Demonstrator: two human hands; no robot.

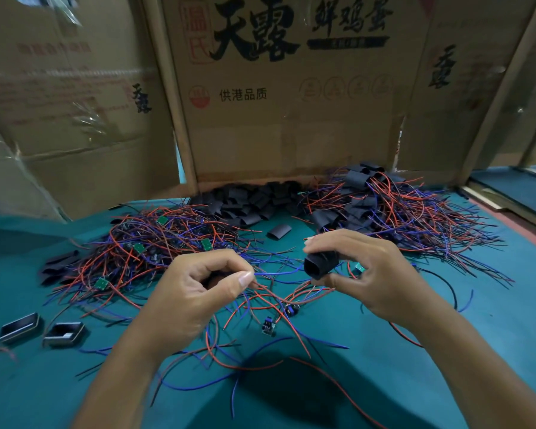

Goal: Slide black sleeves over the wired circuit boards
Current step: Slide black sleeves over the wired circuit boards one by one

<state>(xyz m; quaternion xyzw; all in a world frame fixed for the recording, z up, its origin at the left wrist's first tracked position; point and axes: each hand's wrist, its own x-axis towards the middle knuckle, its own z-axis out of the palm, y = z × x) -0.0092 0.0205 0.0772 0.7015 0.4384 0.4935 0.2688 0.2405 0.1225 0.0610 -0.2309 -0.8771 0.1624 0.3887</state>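
Observation:
My right hand (365, 274) pinches a black sleeve (321, 265) between thumb and fingers, its open mouth facing left. A small green circuit board (359, 269) peeks out behind that hand. My left hand (195, 289) grips a bundle of red and blue wires (270, 275) whose ends point toward the sleeve mouth, a short gap apart. A heap of bare wired boards (155, 243) lies at the left. A pile of empty black sleeves (251, 201) sits at the back centre. Boards with sleeves on them (369, 205) are heaped at the right.
Cardboard boxes (285, 103) wall off the back and left of the green table (446, 351). Two black rectangular frames (41, 331) lie at the front left. One loose sleeve (279, 231) lies mid-table. Loose wires and small parts (268, 325) are scattered beneath my hands.

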